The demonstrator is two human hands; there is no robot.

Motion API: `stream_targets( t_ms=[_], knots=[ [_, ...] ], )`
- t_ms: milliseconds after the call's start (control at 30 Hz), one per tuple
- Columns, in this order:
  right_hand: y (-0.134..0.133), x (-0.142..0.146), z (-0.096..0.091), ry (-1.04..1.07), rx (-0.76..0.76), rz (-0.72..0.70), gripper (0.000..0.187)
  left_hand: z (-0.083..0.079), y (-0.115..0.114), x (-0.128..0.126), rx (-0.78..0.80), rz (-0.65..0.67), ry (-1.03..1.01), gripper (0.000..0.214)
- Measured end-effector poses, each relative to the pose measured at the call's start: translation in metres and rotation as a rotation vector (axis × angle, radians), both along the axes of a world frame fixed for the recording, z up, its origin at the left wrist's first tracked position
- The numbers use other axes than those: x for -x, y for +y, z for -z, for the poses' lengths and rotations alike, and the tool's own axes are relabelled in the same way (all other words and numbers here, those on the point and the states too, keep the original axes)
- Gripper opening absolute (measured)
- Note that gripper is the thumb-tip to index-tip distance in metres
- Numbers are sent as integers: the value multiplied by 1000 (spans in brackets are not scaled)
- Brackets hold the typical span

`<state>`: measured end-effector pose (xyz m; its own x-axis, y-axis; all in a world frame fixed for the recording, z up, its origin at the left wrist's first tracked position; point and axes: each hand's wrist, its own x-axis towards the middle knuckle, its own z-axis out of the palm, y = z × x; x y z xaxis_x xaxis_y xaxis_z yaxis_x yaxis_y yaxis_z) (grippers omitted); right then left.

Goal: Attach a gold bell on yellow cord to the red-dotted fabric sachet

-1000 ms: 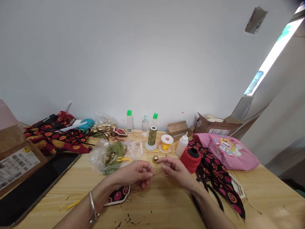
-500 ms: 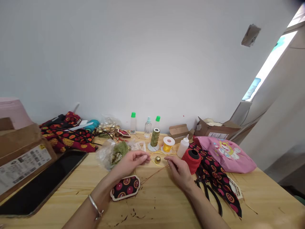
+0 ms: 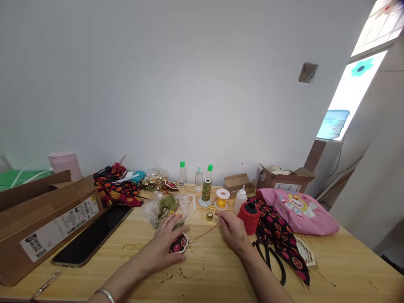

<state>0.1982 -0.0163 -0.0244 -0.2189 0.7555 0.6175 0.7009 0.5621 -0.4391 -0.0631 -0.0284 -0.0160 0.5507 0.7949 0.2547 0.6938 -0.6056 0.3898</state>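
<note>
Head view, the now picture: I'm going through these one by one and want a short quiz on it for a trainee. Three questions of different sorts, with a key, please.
1. Open question: What does the right hand pinch at its fingertips?
2. True or false: The left hand, fingers spread, partly hides the dark patterned piece from the camera.
3. Fill in the blank: Seen from left to right, the ____ stands between the olive spool and the white squeeze bottle.

Key
1. A thin reddish thread, which runs to the patterned piece.
2. True; only part of the piece shows.
3. Yellow spool.
</note>
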Motion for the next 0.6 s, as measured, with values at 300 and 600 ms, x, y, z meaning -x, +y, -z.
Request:
stream_targets(
  t_ms=[300,600],
  knots=[
    [-5,0,-6,16,-26,-7,24,-12,10,2,-59,53,104,41],
    [-6,1,-9,84,13,-55,27,-2,12,-110,263,17,-524,35]
  ],
)
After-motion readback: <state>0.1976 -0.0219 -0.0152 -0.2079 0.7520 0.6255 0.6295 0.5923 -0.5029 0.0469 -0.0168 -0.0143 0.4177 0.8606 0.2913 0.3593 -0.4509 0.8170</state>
